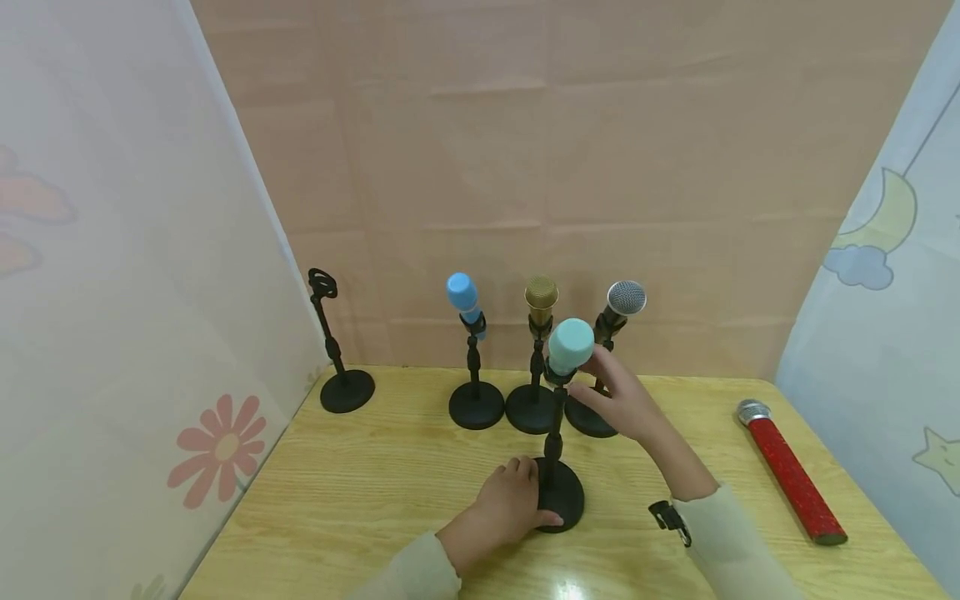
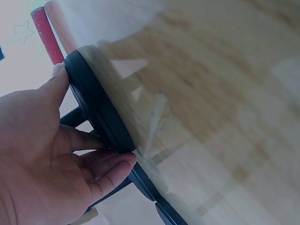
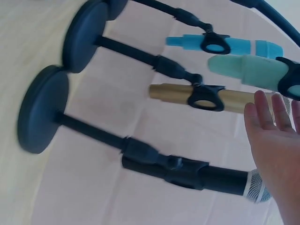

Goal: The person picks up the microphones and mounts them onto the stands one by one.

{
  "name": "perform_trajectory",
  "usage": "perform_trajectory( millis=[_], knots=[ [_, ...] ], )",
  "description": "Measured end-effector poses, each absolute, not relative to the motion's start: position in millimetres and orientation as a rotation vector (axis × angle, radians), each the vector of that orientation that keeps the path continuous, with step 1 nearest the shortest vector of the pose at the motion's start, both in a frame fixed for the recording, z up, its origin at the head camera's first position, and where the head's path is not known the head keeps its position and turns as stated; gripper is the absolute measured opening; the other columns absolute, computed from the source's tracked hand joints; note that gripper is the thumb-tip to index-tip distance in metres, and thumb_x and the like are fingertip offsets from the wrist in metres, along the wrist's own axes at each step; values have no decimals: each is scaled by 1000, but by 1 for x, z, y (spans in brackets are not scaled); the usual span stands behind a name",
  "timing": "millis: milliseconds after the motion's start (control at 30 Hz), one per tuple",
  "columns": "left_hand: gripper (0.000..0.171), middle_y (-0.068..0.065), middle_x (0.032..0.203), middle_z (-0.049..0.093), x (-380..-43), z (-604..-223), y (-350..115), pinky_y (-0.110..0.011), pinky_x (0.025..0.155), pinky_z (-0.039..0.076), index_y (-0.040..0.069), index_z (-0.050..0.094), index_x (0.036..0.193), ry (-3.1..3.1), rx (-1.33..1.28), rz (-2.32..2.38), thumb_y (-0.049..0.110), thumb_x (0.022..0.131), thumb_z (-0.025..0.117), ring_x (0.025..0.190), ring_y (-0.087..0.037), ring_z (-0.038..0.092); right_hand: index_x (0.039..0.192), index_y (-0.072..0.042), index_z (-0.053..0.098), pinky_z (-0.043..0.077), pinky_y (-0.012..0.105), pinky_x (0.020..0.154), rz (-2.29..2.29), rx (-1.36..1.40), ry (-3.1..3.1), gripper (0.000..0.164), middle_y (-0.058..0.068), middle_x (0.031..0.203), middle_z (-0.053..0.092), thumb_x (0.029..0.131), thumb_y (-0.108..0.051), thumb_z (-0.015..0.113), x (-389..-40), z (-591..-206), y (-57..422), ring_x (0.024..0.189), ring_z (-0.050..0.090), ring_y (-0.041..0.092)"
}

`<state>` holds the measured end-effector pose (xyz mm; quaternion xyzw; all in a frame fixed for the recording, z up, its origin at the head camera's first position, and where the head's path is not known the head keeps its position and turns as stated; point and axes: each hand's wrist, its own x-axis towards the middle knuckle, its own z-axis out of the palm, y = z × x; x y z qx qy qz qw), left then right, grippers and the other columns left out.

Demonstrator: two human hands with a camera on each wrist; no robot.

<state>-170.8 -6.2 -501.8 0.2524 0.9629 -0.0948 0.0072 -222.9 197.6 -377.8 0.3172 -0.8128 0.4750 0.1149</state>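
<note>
A mint-green microphone (image 1: 571,346) sits tilted in the clip of a black microphone stand (image 1: 553,446) at the front of the group. My left hand (image 1: 507,502) grips the rim of that stand's round base (image 2: 101,101), thumb at one side and fingers at the other. Up by the microphone's head, my right hand (image 1: 618,398) has its thumb and fingers spread apart. The right wrist view shows its fingers (image 3: 264,110) fairly straight, right beside the mint-green microphone (image 3: 251,71); the rest of that hand is cut off by the frame.
Behind stand a blue microphone (image 1: 462,293), a gold microphone (image 1: 542,298) and a silver-headed black microphone (image 1: 626,298), each on a black stand. One stand with a bare clip (image 1: 330,333) is at the back left. A red microphone (image 1: 793,475) lies on the wooden table (image 1: 360,492) at right.
</note>
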Motion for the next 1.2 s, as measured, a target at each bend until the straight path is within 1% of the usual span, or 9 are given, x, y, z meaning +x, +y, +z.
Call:
perform_trajectory(
  millis=[133, 200, 300, 500, 633, 767, 933, 1067, 1200],
  knots=[
    [97, -6, 140, 55, -171, -502, -8, -29, 98, 51, 7, 56, 144, 3011, 810, -279, 84, 88, 35, 125, -17, 53, 142, -7, 49, 45, 26, 107, 1340, 880, -2419, 47, 12, 136, 58, 99, -11, 66, -216, -391, 209, 126, 56, 36],
    [96, -7, 139, 55, -172, -500, -9, -29, 98, 51, 7, 56, 144, 3013, 822, -255, 83, 88, 37, 125, -18, 54, 140, -6, 51, 43, 17, 104, 1322, 879, -2435, 45, 12, 133, 60, 98, -13, 68, -212, -397, 213, 124, 57, 36],
    [93, -7, 138, 56, -172, -498, -13, -30, 98, 52, 6, 56, 144, 3010, 831, -189, 80, 89, 41, 125, -19, 54, 140, -7, 52, 43, 15, 104, 1289, 904, -2449, 46, 13, 134, 62, 98, -13, 69, -209, -403, 217, 125, 59, 34],
    [85, -7, 141, 56, -173, -494, -20, -33, 101, 51, 5, 55, 145, 2977, 858, -17, 72, 92, 50, 128, -21, 54, 142, -8, 53, 46, 22, 104, 1205, 960, -2481, 47, 12, 136, 62, 98, -14, 69, -202, -415, 220, 125, 59, 31],
    [80, -8, 142, 56, -173, -492, -26, -34, 101, 51, 6, 56, 144, 2966, 902, 39, 68, 94, 52, 129, -21, 55, 142, -7, 53, 51, 35, 102, 1129, 983, -2521, 49, 10, 137, 62, 97, -17, 70, -198, -425, 220, 123, 60, 30],
    [75, -8, 143, 57, -173, -489, -32, -36, 102, 51, 7, 57, 143, 2946, 924, 124, 64, 94, 57, 129, -22, 56, 144, -6, 52, 52, 46, 101, 1064, 998, -2591, 53, 11, 139, 60, 97, -25, 71, -196, -438, 219, 124, 61, 31],
    [70, -6, 143, 57, -175, -489, -37, -37, 101, 52, 9, 59, 143, 2924, 925, 207, 60, 94, 61, 128, -21, 57, 146, -4, 50, 49, 53, 101, 1078, 1015, -2722, 60, 12, 144, 55, 99, -35, 68, -193, -451, 219, 126, 58, 35],
    [68, -5, 142, 58, -177, -490, -40, -37, 100, 53, 10, 59, 142, 2913, 925, 215, 58, 94, 62, 127, -21, 57, 148, -6, 48, 48, 59, 100, 1075, 1011, -2823, 63, 15, 147, 51, 99, -43, 64, -190, -459, 219, 128, 55, 39],
    [66, -4, 140, 59, -179, -489, -42, -35, 97, 54, 11, 60, 142, 2903, 943, 221, 57, 94, 63, 124, -20, 58, 148, -6, 47, 46, 61, 101, 1060, 1023, -2873, 65, 17, 148, 50, 99, -45, 63, -189, -465, 217, 129, 54, 41]
  ],
)
